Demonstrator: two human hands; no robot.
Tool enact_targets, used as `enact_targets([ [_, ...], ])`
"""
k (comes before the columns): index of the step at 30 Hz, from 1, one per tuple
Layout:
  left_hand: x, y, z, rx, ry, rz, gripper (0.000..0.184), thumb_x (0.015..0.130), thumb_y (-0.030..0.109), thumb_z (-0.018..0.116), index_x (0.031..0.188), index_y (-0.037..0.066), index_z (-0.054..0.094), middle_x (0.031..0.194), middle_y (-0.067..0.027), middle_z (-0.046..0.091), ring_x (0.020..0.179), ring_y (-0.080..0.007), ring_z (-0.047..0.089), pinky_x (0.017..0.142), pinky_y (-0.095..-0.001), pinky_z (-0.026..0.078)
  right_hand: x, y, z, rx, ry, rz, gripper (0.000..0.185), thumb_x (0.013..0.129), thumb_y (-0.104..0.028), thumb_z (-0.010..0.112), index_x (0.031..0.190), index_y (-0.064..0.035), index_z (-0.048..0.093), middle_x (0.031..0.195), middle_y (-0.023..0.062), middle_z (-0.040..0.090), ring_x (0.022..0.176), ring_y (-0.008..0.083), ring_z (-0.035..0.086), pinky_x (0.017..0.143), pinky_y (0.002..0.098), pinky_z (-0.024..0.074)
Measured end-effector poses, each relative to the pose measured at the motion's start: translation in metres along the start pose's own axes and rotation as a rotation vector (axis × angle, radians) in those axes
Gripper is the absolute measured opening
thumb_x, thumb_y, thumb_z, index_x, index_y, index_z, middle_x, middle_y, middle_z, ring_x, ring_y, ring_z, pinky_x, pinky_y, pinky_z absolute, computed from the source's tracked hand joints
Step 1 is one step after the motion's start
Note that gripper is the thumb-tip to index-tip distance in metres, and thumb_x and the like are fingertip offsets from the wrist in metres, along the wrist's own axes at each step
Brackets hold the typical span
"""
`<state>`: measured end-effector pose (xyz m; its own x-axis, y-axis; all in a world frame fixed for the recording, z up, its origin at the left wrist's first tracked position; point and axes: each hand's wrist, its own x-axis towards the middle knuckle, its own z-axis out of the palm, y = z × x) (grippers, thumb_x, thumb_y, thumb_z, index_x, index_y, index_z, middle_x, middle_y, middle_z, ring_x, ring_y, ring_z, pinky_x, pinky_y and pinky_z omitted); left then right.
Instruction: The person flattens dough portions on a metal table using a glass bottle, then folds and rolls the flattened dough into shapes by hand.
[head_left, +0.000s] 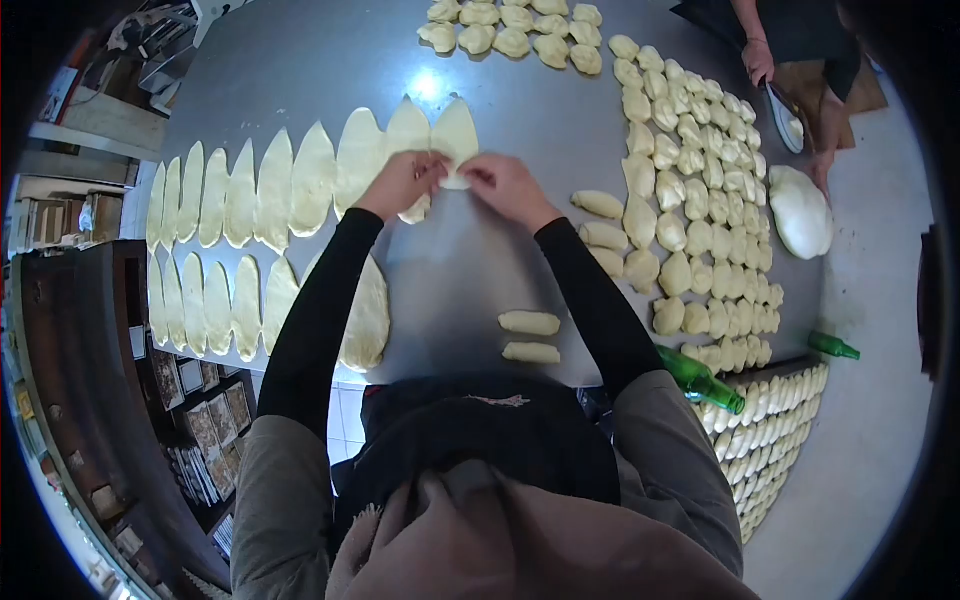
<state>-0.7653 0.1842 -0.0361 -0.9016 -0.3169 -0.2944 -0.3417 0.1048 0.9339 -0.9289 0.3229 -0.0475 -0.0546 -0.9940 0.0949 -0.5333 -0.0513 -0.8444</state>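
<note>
Both hands meet over the steel table (560, 120), at the near end of a flattened oval of dough (456, 130). My left hand (405, 182) pinches the left corner of that end between thumb and fingers. On the other side, my right hand (508, 185) is closed on its right corner. To the left, several flattened dough ovals (313, 180) lie side by side in an upper row. A lower row of similar flattened ovals (367, 315) is partly covered by my left forearm. Two dough rolls (530, 322) sit close to the front edge.
Several dough balls (695, 170) fill the right side, with further dough lumps (512, 42) at the back. Green bottles (700, 378) lie by my right elbow and beyond. At the far right, another person's hand (758, 62) holds a blade near a big dough mass (800, 212).
</note>
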Motion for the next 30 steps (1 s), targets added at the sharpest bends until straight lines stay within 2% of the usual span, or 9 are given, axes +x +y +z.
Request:
enact_targets([
  [4,0.008,0.01,-0.011,0.239,0.31,0.319,0.014,0.08,0.009,0.064,0.092,0.001,0.061,0.08,-0.0068,0.058,0.059,-0.0154,0.052,0.057,-0.0262,0.044,0.016,-0.002,-0.015,-0.296,0.34,-0.022,0.017,0.077,-0.015,0.062,0.091,-0.0053,0.06,0.084,0.0091,0.059,0.07,0.0246,0.053,0.067,0.0321,0.0445],
  [5,0.015,0.008,-0.014,0.238,0.31,0.321,0.014,0.08,0.009,0.064,0.092,0.001,0.061,0.08,-0.0068,0.058,0.059,-0.0154,0.052,0.057,-0.0262,0.044,0.02,0.002,-0.019,-0.298,0.34,-0.022,0.017,0.077,-0.015,0.062,0.091,-0.0053,0.06,0.084,0.0091,0.059,0.07,0.0246,0.053,0.067,0.0321,0.0445],
  [9,0.035,-0.001,-0.026,0.399,0.067,0.303,0.023,0.076,0.009,0.07,0.094,0.002,0.058,0.083,-0.0072,0.055,0.063,-0.0178,0.051,0.059,-0.0285,0.044,0.035,0.015,-0.024,0.021,0.016,0.099,0.017,0.078,-0.012,0.064,0.094,-0.0068,0.06,0.083,0.0049,0.055,0.069,0.0165,0.051,0.067,0.0271,0.0427],
  [10,0.036,0.001,-0.029,0.399,0.068,0.301,0.023,0.076,0.009,0.07,0.094,0.002,0.058,0.083,-0.0072,0.055,0.063,-0.0178,0.051,0.059,-0.0285,0.044,0.038,0.015,-0.025,0.023,0.014,0.099,0.017,0.078,-0.012,0.064,0.094,-0.0068,0.06,0.083,0.0049,0.055,0.069,0.0165,0.051,0.067,0.0271,0.0427],
  [14,0.036,0.013,-0.038,0.423,0.285,0.278,0.026,0.077,0.006,0.071,0.098,0.003,0.056,0.083,-0.0043,0.053,0.066,-0.0137,0.047,0.06,-0.025,0.043,0.043,0.013,-0.031,-0.225,0.314,0.065,0.017,0.076,-0.015,0.064,0.089,-0.0056,0.059,0.085,0.0062,0.054,0.073,0.0226,0.052,0.07,0.0315,0.0448],
  [19,0.055,0.002,-0.05,0.405,0.067,0.256,0.029,0.076,0.007,0.072,0.098,0.004,0.054,0.089,-0.0048,0.054,0.065,-0.0142,0.047,0.059,-0.0257,0.043,0.056,0.026,-0.034,0.041,0.091,0.053,0.014,0.079,-0.012,0.063,0.091,-0.0063,0.059,0.085,0.0042,0.053,0.067,0.018,0.05,0.066,0.0281,0.0428],
  [24,0.05,0.014,-0.049,0.531,0.142,0.359,0.027,0.078,0.005,0.07,0.1,0.003,0.055,0.096,-0.0049,0.053,0.065,-0.0143,0.048,0.059,-0.0261,0.043,0.062,0.017,-0.038,-0.204,0.232,0.019,0.014,0.078,-0.013,0.064,0.09,-0.0059,0.06,0.084,0.0052,0.053,0.067,0.0171,0.05,0.065,0.0277,0.0425],
  [30,0.075,0.004,-0.067,0.446,0.143,0.26,0.034,0.076,0.008,0.07,0.106,0.003,0.055,0.1,-0.0077,0.055,0.069,-0.0186,0.053,0.065,-0.0293,0.046,0.081,0.031,-0.055,-0.018,0.092,-0.006,0.018,0.078,-0.012,0.064,0.095,-0.0066,0.061,0.088,0.0058,0.054,0.072,0.0181,0.051,0.066,0.0282,0.043],
])
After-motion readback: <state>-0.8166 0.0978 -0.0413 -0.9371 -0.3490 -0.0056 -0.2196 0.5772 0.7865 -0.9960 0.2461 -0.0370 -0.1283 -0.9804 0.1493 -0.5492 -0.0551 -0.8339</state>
